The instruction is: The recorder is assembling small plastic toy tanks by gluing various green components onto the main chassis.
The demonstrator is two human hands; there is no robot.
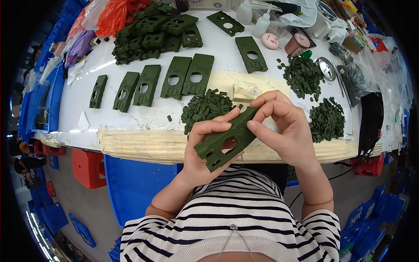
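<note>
Green panel [240,131] partly behind fingers [273,107]

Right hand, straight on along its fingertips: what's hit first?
The dark green part held in the left hand. The right hand is at its far end; depth and actual contact are hard to judge.

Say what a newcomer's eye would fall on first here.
The eye falls on the green holed part held in the left hand, with the right hand at its far end. Beyond, similar parts lie heaped on the table, back left, beside an orange-red bag.
</note>
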